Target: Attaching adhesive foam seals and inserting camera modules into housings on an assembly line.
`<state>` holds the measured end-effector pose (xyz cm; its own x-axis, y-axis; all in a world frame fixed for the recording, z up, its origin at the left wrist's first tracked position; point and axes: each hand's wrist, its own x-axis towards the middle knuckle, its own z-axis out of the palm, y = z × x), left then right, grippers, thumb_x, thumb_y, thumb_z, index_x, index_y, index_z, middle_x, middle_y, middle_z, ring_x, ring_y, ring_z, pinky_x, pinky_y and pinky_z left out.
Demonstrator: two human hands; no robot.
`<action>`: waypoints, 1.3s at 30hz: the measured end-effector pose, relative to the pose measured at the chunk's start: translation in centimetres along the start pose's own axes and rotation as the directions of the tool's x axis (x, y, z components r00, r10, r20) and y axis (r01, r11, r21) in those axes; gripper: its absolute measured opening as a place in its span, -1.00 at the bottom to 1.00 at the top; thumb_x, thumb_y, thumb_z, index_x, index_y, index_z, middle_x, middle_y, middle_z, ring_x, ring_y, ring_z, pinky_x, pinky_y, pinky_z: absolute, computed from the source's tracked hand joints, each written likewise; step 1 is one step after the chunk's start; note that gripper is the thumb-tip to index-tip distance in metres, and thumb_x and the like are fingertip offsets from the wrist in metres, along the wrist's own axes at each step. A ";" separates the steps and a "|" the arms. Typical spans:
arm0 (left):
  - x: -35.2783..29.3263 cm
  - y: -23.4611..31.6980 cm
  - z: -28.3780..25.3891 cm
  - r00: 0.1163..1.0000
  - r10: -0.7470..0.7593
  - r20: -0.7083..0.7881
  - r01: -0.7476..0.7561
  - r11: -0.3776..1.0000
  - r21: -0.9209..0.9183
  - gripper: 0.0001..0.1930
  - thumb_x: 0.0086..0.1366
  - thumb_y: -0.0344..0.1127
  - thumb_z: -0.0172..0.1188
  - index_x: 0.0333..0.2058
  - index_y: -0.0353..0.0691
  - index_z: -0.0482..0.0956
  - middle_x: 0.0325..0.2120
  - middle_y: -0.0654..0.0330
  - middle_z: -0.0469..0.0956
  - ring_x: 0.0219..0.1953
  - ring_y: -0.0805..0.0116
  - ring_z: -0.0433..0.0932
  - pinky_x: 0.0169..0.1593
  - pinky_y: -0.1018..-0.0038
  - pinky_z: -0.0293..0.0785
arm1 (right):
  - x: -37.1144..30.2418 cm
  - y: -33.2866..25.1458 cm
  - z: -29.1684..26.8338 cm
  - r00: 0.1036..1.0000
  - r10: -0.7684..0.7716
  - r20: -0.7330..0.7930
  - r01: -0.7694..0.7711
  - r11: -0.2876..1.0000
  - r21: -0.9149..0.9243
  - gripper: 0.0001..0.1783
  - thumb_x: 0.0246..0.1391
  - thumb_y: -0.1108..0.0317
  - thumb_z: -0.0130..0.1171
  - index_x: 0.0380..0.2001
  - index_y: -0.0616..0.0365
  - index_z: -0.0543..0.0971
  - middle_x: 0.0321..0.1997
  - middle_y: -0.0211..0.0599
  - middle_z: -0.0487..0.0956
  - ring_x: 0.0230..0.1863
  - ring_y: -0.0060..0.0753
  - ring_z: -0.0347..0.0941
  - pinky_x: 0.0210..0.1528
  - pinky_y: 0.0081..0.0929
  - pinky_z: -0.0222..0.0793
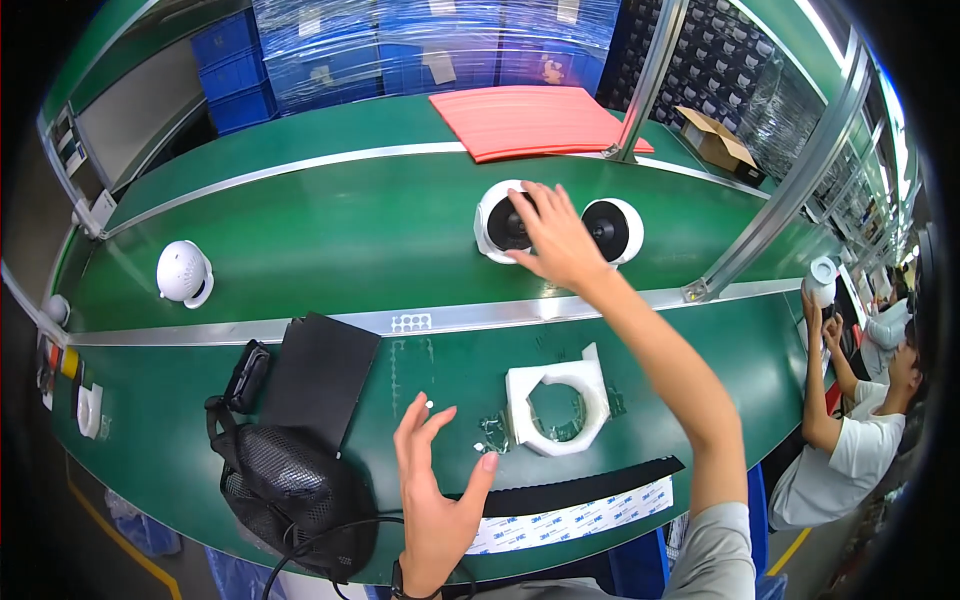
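Observation:
My right hand [566, 240] reaches to the far side of the bench, fingers spread over the right side of a white security camera [490, 243] with a round black front. I cannot tell whether the fingertips touch it. Close to its right stands a second white security camera [626, 238] of the same kind. My left hand [438, 505] is held above the near bench, fingers apart and holding nothing. Between the hands lies a white foam block [585, 374] with a large round hole. A long black strip [580, 490] with white printed backing lies along the near edge.
Left of my left hand lie a black mesh bag [300, 490] with a cable, and a black flat sheet [318, 375]. Another white camera [184, 272] stands far left. A metal rail [360, 326] crosses the bench. Pink foam sheets [540, 120] lie behind; a co-worker [850, 430] sits right.

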<state>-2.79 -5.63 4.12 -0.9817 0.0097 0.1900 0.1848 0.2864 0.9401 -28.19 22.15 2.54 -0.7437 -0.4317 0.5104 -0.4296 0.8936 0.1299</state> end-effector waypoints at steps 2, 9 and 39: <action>0.0 0.0 -0.3 1.000 -0.002 0.002 0.002 1.000 0.003 -0.45 0.25 -0.42 0.40 0.21 -0.25 0.50 0.39 -0.14 0.28 0.44 -0.09 0.28 0.48 0.07 0.14 | -1.0 1.7 -2.1 0.999 0.052 0.011 -0.051 0.996 -0.072 0.06 -0.04 0.12 0.50 0.44 0.30 0.22 0.43 0.17 0.31 0.49 0.23 0.19 0.60 0.20 0.00; -0.4 0.4 0.3 1.000 0.006 0.012 -0.006 1.000 0.008 -0.46 0.26 -0.44 0.38 0.21 -0.26 0.50 0.38 -0.13 0.31 0.43 -0.06 0.30 0.47 0.09 0.15 | -7.4 7.2 -1.7 0.865 0.489 0.111 -0.274 0.646 -0.712 0.22 -0.22 0.25 0.53 0.53 0.19 0.16 0.50 0.11 0.24 0.48 0.34 0.19 0.44 0.21 0.23; -1.6 1.3 7.1 0.925 0.306 0.227 -0.359 0.898 0.253 -0.06 0.11 -0.58 0.44 0.47 -0.26 0.22 0.34 -0.14 0.31 0.36 -0.20 0.35 0.33 0.10 0.40 | -20.3 -5.6 -13.6 0.827 0.211 0.521 -0.557 0.427 0.712 -0.07 0.30 0.14 0.22 0.59 0.13 0.04 0.65 -0.08 0.08 0.63 -0.06 0.02 0.64 -0.10 -0.11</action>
<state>-1.25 1.55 3.03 -0.8614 0.3141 0.3992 0.5074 0.4960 0.7046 -3.74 27.56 3.05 -0.9725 -0.2329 0.0070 -0.1340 0.5346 -0.8344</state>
